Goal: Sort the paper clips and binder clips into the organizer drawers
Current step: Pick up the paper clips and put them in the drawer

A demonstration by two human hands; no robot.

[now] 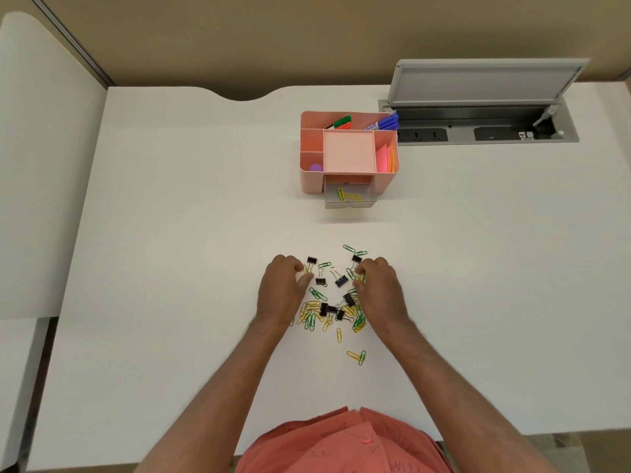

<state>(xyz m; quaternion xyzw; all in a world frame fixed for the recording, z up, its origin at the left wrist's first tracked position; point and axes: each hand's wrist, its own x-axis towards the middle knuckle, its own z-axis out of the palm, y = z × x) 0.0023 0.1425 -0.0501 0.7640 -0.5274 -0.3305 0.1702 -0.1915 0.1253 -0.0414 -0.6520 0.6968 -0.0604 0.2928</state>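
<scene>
A pile of green & yellow wire paper clips (312, 315) mixed w/ black metal binder clips (340, 280) lies on the white table (170, 233), between both hands. Left hand (281, 290) pinches a yellow clip at its fingertips; right hand (377, 285) has fingers curled on clips, can't tell if gripping. The pink plastic organizer (348, 151) sits well behind, its clear drawer (350, 196) pulled out w/ a few clips inside.

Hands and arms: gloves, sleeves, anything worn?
Both bare. The left hand and right hand have no gloves, and no rings, watch or bands show. Forearms are uncovered for all their visible length, with no sleeve in view. A coral-red garment with thin dark line markings covers the torso.
</scene>
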